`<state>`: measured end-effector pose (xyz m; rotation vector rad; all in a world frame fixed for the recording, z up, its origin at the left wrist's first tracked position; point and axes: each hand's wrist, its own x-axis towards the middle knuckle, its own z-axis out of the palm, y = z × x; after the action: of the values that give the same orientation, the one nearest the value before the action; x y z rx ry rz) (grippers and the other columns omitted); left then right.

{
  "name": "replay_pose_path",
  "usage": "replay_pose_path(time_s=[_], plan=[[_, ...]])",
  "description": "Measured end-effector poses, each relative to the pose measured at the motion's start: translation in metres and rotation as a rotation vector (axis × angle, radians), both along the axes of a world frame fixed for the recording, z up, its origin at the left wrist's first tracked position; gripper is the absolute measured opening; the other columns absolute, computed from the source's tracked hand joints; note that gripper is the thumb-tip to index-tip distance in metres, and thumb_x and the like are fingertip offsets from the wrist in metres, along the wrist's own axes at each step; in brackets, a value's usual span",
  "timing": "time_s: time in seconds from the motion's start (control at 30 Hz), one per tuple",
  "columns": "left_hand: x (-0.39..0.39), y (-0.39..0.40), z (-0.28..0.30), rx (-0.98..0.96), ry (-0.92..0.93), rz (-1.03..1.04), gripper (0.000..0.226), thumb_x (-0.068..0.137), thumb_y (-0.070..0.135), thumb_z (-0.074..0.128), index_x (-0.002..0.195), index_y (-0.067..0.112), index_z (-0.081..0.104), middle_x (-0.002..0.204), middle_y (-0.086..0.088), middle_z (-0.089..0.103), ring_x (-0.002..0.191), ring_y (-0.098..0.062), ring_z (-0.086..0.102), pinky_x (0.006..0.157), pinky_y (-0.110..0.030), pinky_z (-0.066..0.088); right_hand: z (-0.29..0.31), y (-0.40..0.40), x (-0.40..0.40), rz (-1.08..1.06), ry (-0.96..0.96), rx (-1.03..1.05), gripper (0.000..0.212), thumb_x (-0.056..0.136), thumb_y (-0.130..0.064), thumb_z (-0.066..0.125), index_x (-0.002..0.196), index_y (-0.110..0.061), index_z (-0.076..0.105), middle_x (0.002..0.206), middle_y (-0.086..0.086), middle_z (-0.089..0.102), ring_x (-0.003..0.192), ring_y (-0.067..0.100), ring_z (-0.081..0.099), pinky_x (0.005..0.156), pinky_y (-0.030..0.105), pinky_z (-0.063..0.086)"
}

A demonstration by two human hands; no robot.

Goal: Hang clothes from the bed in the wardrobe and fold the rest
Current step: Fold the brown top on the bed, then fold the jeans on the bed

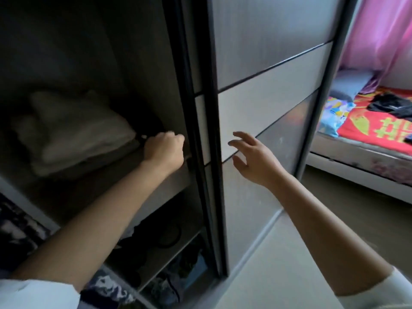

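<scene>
Two hands at wardrobe (267, 70): left hand (163, 150) fisted on dark item; right hand (252, 159) spread, empty.

Grey sliding door panels (267, 85), dark horizontal seams, dark frame edge (207, 152) just left of the right hand. Pale smooth floor (278, 264) below the right forearm, darker strip further right toward the white bed frame (356, 172). Pink curtain (383, 34) far upper right, daylight glowing through it. Red printed bedspread (367, 130) and grey pillow (350, 83) well right of the right hand. Interior left of the frame dim, blurred.
</scene>
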<state>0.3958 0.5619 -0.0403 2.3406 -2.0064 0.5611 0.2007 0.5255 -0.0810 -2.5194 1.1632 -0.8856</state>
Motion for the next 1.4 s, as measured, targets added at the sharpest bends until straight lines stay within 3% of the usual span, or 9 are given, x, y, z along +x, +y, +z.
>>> replay_pose_path(time_s=[0.1,0.27,0.43,0.57,0.67,0.93,1.13,1.27,1.4], plan=[[-0.074,-0.006,-0.011,0.024,0.043,-0.072,0.021,0.091,0.011,0.043,0.107,0.008,0.058,0.111,-0.012,0.059,0.106,-0.032,0.054,0.076,-0.033,0.041,-0.006,-0.005,-0.072,-0.072,0.076,-0.012,0.039,0.084,-0.017,0.051,0.119,-0.001,0.06,0.134,0.019,0.048,0.116,0.035,0.053,0.095,0.041,0.043],[-0.207,-0.046,-0.033,0.094,0.045,-0.234,0.023,0.092,0.013,0.045,0.112,0.007,0.055,0.118,-0.013,0.056,0.11,-0.033,0.053,0.082,-0.035,0.044,-0.029,-0.011,-0.199,-0.265,0.135,0.036,0.051,0.075,-0.029,0.041,0.112,-0.003,0.064,0.125,0.018,0.056,0.108,0.037,0.058,0.094,0.042,0.042],[-0.35,-0.121,-0.039,0.143,0.041,-0.415,0.029,0.092,0.016,0.045,0.119,0.009,0.054,0.122,-0.012,0.054,0.117,-0.03,0.051,0.088,-0.036,0.044,-0.034,-0.051,-0.331,-0.456,0.281,0.088,0.04,0.091,-0.019,0.049,0.13,-0.014,0.051,0.142,0.005,0.04,0.13,0.024,0.037,0.105,0.028,0.023],[-0.44,-0.198,-0.044,0.16,0.052,-0.543,0.032,0.09,0.014,0.045,0.12,0.013,0.054,0.122,-0.009,0.054,0.115,-0.027,0.051,0.084,-0.034,0.044,-0.04,-0.108,-0.41,-0.62,0.314,0.088,0.04,0.093,-0.022,0.047,0.132,-0.019,0.048,0.143,0.001,0.038,0.133,0.02,0.032,0.111,0.033,0.014],[-0.485,-0.252,-0.049,0.2,0.021,-0.622,0.03,0.09,0.015,0.045,0.119,0.011,0.054,0.12,-0.009,0.054,0.111,-0.026,0.053,0.078,-0.033,0.043,-0.039,-0.151,-0.456,-0.685,0.321,0.127,0.039,0.093,-0.021,0.046,0.132,-0.018,0.049,0.142,0.001,0.039,0.13,0.019,0.036,0.11,0.034,0.017],[-0.648,-0.444,-0.045,0.267,-0.063,-0.838,0.029,0.091,0.013,0.044,0.118,0.01,0.053,0.119,-0.009,0.054,0.111,-0.025,0.052,0.083,-0.033,0.044,-0.037,-0.292,-0.612,-0.906,0.241,0.253,0.036,0.089,-0.013,0.051,0.124,-0.009,0.056,0.129,0.009,0.052,0.118,0.025,0.049,0.101,0.031,0.037],[-0.801,-0.555,-0.064,0.298,-0.024,-0.937,0.028,0.091,0.011,0.042,0.115,0.012,0.055,0.115,-0.006,0.056,0.107,-0.022,0.055,0.068,-0.029,0.04,-0.038,-0.389,-0.737,-1.013,0.286,0.34,0.039,0.091,-0.015,0.05,0.129,-0.011,0.051,0.135,0.005,0.048,0.124,0.021,0.044,0.104,0.033,0.035],[-0.88,-0.624,-0.078,0.335,-0.011,-0.919,0.027,0.092,0.009,0.041,0.115,0.012,0.054,0.098,-0.002,0.05,0.087,-0.018,0.049,0.056,-0.026,0.036,-0.049,-0.457,-0.82,-1.041,0.232,0.374,0.038,0.09,-0.013,0.05,0.127,-0.011,0.054,0.134,0.004,0.049,0.121,0.02,0.048,0.101,0.03,0.037],[-0.937,-0.697,-0.08,0.334,-0.015,-0.902,0.027,0.093,0.01,0.041,0.117,0.011,0.054,0.117,-0.005,0.055,0.106,-0.022,0.055,0.067,-0.028,0.039,-0.055,-0.531,-0.895,-1.036,0.227,0.414,0.036,0.09,-0.014,0.05,0.126,-0.01,0.054,0.132,0.005,0.05,0.119,0.021,0.049,0.1,0.031,0.04]])
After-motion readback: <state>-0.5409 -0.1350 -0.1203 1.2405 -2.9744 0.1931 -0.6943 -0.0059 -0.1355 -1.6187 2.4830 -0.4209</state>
